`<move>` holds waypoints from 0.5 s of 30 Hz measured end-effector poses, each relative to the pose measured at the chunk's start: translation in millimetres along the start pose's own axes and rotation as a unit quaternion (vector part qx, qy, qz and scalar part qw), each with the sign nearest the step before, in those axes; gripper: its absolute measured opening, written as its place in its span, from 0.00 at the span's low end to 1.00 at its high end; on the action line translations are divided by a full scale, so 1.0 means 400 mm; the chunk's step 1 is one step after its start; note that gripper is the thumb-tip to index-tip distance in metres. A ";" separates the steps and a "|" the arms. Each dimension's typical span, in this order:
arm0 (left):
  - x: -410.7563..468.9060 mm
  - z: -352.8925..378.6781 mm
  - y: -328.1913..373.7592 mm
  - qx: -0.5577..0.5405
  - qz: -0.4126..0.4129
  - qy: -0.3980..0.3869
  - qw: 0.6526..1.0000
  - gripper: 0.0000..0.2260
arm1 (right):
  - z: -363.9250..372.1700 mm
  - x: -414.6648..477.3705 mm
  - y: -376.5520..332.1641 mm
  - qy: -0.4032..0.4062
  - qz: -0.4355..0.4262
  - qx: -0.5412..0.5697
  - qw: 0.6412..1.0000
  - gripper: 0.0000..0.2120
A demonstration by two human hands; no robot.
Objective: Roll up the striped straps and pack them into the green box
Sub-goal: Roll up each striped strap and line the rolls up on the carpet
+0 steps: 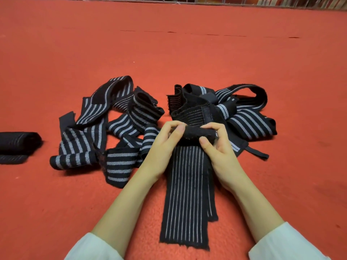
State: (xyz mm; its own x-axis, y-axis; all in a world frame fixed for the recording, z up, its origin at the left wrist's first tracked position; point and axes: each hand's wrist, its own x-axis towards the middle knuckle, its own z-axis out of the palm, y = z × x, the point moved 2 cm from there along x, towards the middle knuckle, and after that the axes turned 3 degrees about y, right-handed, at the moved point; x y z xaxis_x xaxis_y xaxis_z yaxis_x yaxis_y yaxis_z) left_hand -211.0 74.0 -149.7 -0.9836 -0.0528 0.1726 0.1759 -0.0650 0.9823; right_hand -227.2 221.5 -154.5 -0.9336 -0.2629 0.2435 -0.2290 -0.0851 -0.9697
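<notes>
One thin-striped strap (pixel 185 199) at centre | I see my left hand (pixel 163 147) and right hand (pixel 220 149) both curled, pinching its rolled end (pixel 197 135) | tail lies toward 6 o'clock on the red surface (pixel 56 194) | loose strap heap (pixel 105 117) at 10 o'clock, second heap (pixel 247 117) at 1 o'clock | rolled strap (pixel 18 143) at 9 o'clock

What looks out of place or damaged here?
The thin-striped strap held by the left hand and right hand has a frayed, ragged near end; the other straps lie tangled in a heap behind it.
</notes>
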 end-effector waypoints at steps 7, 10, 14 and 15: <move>-0.004 -0.002 0.018 0.039 0.034 0.005 0.999 0.06 | 0.001 0.001 -0.002 0.021 0.032 0.032 0.999 0.15; -0.016 0.006 0.020 0.056 0.052 -0.015 0.997 0.10 | -0.003 0.003 0.001 0.045 0.038 0.022 0.998 0.12; -0.005 -0.002 0.000 0.020 0.011 -0.031 0.999 0.12 | 0.000 0.000 0.003 0.030 0.043 0.028 0.998 0.09; 0.019 0.000 -0.016 0.028 -0.023 -0.018 0.999 0.10 | 0.002 0.000 0.004 0.024 0.041 0.024 0.999 0.09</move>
State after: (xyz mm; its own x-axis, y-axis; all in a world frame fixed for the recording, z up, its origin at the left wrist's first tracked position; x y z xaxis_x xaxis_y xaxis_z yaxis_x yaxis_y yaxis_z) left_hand -219.6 74.0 -154.6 -0.9915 -0.0145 0.1290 0.1291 -0.0097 0.9916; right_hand -227.3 220.5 -156.2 -0.9609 -0.2252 0.1612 -0.1390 -0.1111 -0.9840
